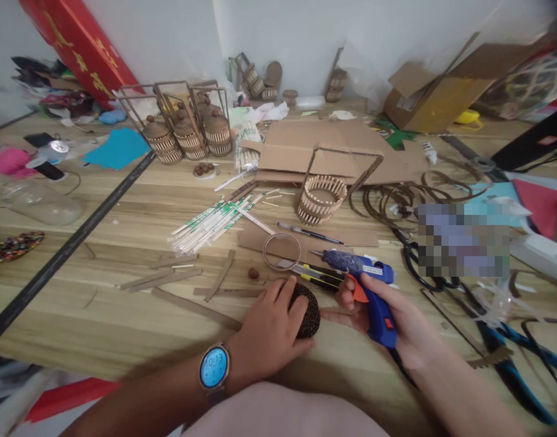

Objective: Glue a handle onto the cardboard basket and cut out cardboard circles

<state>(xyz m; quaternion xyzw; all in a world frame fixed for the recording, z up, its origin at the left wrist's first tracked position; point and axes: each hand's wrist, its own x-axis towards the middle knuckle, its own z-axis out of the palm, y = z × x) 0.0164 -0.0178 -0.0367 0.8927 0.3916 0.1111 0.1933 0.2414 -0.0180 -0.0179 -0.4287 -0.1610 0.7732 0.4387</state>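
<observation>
My left hand (pixel 273 325), with a watch on its wrist, grips a dark round coil of corrugated cardboard (pixel 311 311) near the table's front edge. Its fingers lie over the coil's top and hide part of it. In my right hand (pixel 397 309) is a blue glue gun (pixel 381 312) with an orange trigger, its nozzle pointing left. Beyond the coil lie a thin ring (pixel 282 268), a yellow-and-black utility knife (pixel 321 278) and a small brown bead (pixel 253 274). Farther back stands a round basket of short sticks (pixel 321 200) with a tall square handle.
Cardboard strips (pixel 169 279) and wrapped chopsticks (pixel 215 224) lie to the left. Several finished lidded baskets (pixel 185 136) stand behind, near a dish of beads (pixel 204 170). Cardboard sheets (pixel 301 139) cover the back middle. Coiled brown strips (pixel 388 200), scissors (pixel 415 267) and blue-handled pliers (pixel 510 370) crowd the right.
</observation>
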